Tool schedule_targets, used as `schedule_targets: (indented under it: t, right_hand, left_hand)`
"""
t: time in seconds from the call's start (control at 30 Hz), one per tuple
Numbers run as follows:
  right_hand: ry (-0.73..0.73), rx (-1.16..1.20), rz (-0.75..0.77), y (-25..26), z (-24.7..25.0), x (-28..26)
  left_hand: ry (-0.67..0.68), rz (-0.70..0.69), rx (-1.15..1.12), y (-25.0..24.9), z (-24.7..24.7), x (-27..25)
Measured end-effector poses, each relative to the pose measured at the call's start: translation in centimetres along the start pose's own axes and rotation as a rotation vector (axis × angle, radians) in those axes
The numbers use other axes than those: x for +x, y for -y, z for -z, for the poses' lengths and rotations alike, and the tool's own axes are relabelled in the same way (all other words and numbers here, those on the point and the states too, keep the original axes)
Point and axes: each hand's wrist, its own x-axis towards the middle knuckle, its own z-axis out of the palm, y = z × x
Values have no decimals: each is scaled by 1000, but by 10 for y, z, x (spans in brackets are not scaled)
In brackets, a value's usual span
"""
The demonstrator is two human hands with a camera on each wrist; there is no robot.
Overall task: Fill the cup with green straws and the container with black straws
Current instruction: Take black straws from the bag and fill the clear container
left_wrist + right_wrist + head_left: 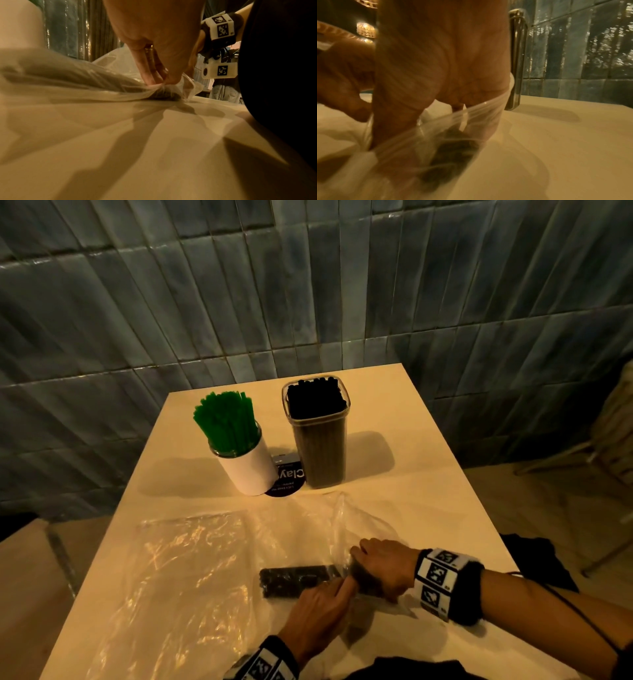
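A white cup [251,470] packed with green straws [226,419] stands at the back of the table, with a clear square container [322,453] full of black straws [315,398] to its right. Near me a loose bundle of black straws [294,580] lies inside a clear plastic bag [191,559]. My right hand [363,568] curls round the bundle's right end at the bag's mouth, with the straws [450,155] dark behind the film. My left hand [337,589] pinches the bag's edge [161,84] just beside it.
A black round coaster [286,479] with white lettering lies between cup and container. The cream table [428,474] sits against a tiled wall [308,285]. A chair [609,436] stands off the right side. The crumpled bag covers the near left of the table.
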Motion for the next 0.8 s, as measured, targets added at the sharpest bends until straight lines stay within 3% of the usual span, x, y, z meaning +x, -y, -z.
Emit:
schedule_targets:
  t: [0.2, 0.33, 0.53, 0.67, 0.8]
  right_hand:
    - [-107, -31, 4, 3, -15, 1]
    - [-74, 190, -65, -8, -16, -2]
    - [-44, 489, -76, -20, -8, -2]
    - [25, 550, -120, -31, 5, -6]
    - [38, 462, -93, -32, 15, -11]
  left_hand:
    - [0, -65, 1, 4, -5, -6]
    - [-67, -99, -6, 10, 4, -10]
    - [-43, -91, -93, 7, 11, -14]
    - [-83, -98, -64, 23, -2, -17]
    - [9, -54, -7, 24, -1, -14]
